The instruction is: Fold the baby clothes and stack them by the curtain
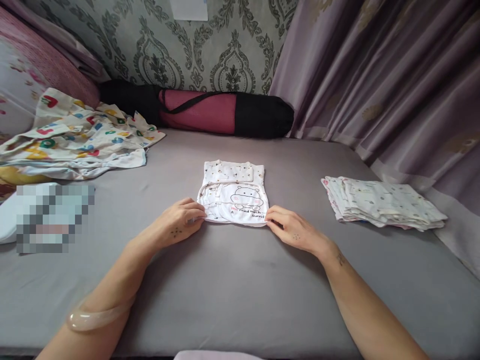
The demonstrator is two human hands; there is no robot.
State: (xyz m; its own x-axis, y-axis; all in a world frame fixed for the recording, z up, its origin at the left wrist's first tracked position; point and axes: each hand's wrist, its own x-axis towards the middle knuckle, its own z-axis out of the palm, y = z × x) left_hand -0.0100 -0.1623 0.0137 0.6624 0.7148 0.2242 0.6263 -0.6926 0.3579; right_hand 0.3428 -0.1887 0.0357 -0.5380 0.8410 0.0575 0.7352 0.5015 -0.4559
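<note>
A white baby shirt (234, 192), with small prints and a cartoon hippo on its front, lies partly folded in the middle of the grey sheet (240, 290). My left hand (183, 220) pinches its near left corner. At the near right corner, the fingers of my right hand (290, 226) are closed on the cloth. The shirt's upper part is folded over into a flat band on the far side. Both fingertips sit low, close to the sheet.
To the right lies a stack of folded baby clothes (382, 202). A crumpled letter-print cloth (82, 132) and a blurred-out packet (56, 217) are on the left. A black and maroon rolled bag (198, 111) lies along the wall, beside purple curtains (337, 65).
</note>
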